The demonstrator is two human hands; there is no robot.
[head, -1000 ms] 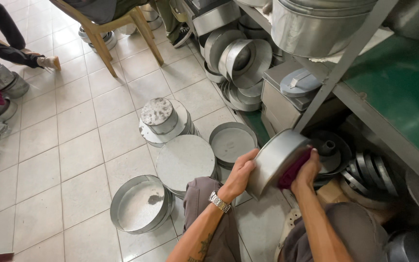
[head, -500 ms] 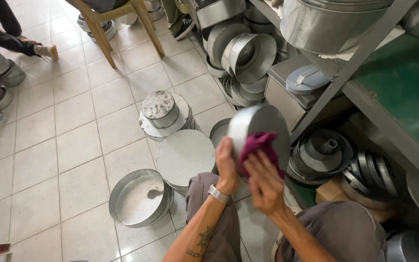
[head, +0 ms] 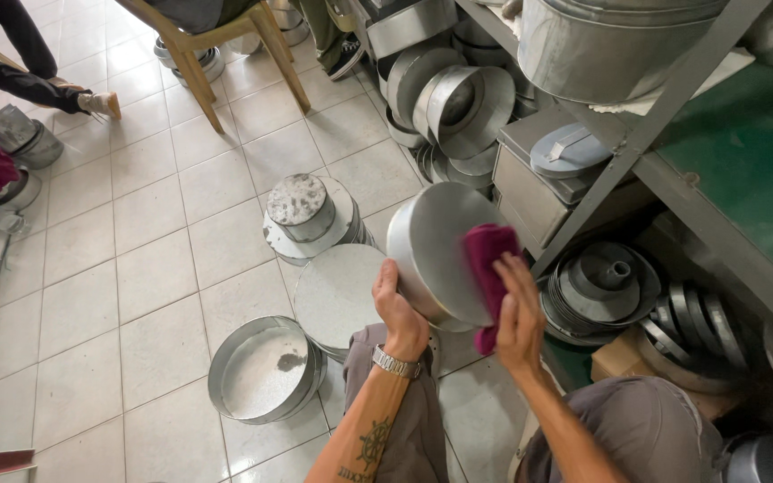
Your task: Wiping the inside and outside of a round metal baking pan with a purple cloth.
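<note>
My left hand (head: pixel 396 309) grips the rim of a round metal cake pan (head: pixel 436 250), held tilted on edge with its flat bottom facing me. My right hand (head: pixel 518 313) presses a magenta cloth (head: pixel 488 268) against that bottom. A wristwatch sits on my left wrist. Both hands are above my knees, over the tiled floor.
An open round pan (head: pixel 261 368) lies on the floor at lower left, beside a flipped pan (head: pixel 337 293) and a stack of pans (head: pixel 308 216). Metal shelving (head: pixel 646 134) with tins stands at right. A wooden chair (head: pixel 216 45) and another person's legs are farther back.
The pan was lifted from low at my right up in front of me and turned bottom-side toward me. My right hand with the cloth moved onto that bottom face.
</note>
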